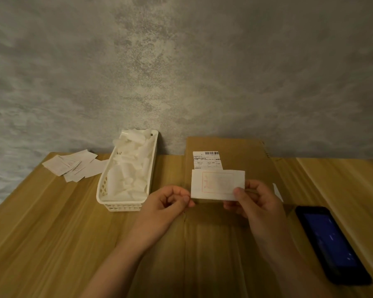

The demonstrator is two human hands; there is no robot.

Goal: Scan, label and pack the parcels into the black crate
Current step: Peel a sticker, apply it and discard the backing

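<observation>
Head view of a wooden table [41, 222] with a pale, straight-grained top, set against a mottled grey plaster wall [181, 61]. A flat brown cardboard parcel [230, 211] lies on the table in front of the person, its near end cut off by the lower frame edge; a printed white shipping label [207, 160] with a barcode is stuck near its far end, the small text too fine to read. Above the parcel a white rectangular paper label [218, 184] with a faint red printed frame is held flat-on to the camera, hiding the lower edge of the shipping label. The right hand [254, 201] pinches the label's lower right corner between thumb and curled fingers; the left hand [170, 203] has its fingers curled, thumb and forefinger pressed at the label's lower left corner, though the exact contact is hard to make out. Left of the parcel stands a white perforated plastic basket [121, 203], oblong, filled with crumpled white backing strips [131, 168]. Further left, loose white paper slips [71, 166] lie fanned on the table. At right a black phone [332, 244] with a dim blue screen lies flat, just beside the parcel.
</observation>
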